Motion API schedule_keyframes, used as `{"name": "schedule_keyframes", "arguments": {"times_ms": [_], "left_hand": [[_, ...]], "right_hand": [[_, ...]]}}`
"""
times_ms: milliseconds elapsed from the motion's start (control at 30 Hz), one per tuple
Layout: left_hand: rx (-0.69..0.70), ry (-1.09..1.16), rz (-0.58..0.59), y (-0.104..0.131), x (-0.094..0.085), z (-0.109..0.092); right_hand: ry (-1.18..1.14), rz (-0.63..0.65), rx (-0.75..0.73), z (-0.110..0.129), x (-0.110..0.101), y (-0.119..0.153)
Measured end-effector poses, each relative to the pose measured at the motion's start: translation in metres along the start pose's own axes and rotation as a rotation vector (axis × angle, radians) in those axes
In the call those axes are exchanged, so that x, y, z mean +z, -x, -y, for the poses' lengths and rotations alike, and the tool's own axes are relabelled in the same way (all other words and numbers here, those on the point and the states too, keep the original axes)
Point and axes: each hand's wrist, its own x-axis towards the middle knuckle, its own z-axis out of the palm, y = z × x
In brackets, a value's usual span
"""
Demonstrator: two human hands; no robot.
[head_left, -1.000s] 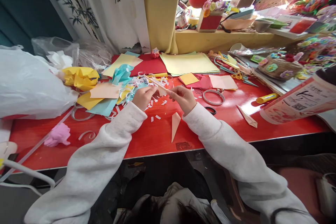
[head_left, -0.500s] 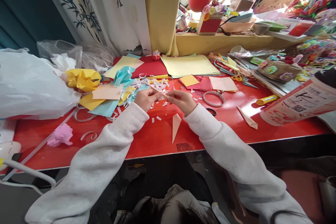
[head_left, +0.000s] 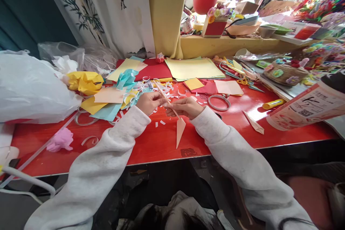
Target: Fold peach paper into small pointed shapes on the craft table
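Between my hands is a thin, pale pink folded paper strip (head_left: 160, 88), slanting from upper left to lower right. My left hand (head_left: 151, 103) pinches it from the left. Closed on the same strip from the right is my right hand (head_left: 186, 107), its fingertips close to the left ones. A pale pink folded paper piece (head_left: 180, 132) with a pointed end lies on the red table (head_left: 159, 147) just below my right hand. White paper scraps (head_left: 162, 122) are scattered around and behind both hands.
A white plastic bag (head_left: 35, 86) and crumpled yellow paper (head_left: 85, 82) are at the left. Roll of tape (head_left: 219, 102), folded paper (head_left: 253, 123), glue stick (head_left: 273, 104) and large cup (head_left: 307, 104) are at the right. Coloured sheets (head_left: 194, 68) lie behind.
The strip has turned steeper, and its lower end now shows below my right hand. My right hand has shifted slightly and its fingers reach further under the strip.
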Motion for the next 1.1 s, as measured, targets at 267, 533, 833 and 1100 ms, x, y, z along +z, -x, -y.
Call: {"name": "schedule_keyframes", "arguments": {"times_ms": [267,533,833,1100], "left_hand": [[0.208,-0.341,-0.294,0.002,0.005,0.002],[0.815,-0.984,-0.433,0.007,0.003,0.0],[0.823,-1.031,-0.401,0.01,0.006,-0.001],[0.798,-1.011,-0.369,0.011,0.008,-0.003]], "right_hand": [[0.057,-0.191,-0.124,-0.001,0.004,-0.004],[0.036,-0.264,-0.267,0.0,0.008,-0.004],[0.339,-0.31,-0.429,-0.006,0.008,-0.004],[0.543,-0.363,-0.48,-0.008,0.006,-0.004]]}}
